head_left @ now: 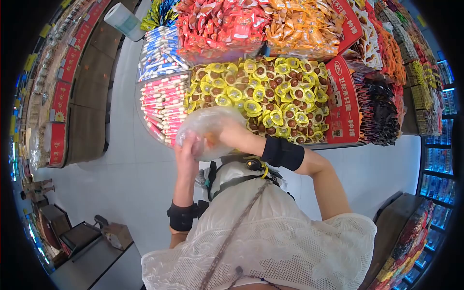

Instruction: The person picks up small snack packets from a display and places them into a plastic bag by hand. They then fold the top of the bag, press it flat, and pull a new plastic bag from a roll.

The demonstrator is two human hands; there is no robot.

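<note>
A clear plastic bag hangs in front of my waist, at the near edge of the snack display. My left hand grips the bag's left side with its fingers wrapped around the film. From the right, my right hand reaches into the bag, and the cloudy plastic blurs its fingers. A small orange-red patch shows through the film near them; I cannot make out what it is. Just beyond lie yellow-rimmed packs with brown balls and red-and-white wrapped sticks.
Red packets and orange packets fill the rear bins. Blue-and-white sticks lie at the left, near a plastic bag roll. A red sign panel borders the right side. Shelving stands across the aisle floor.
</note>
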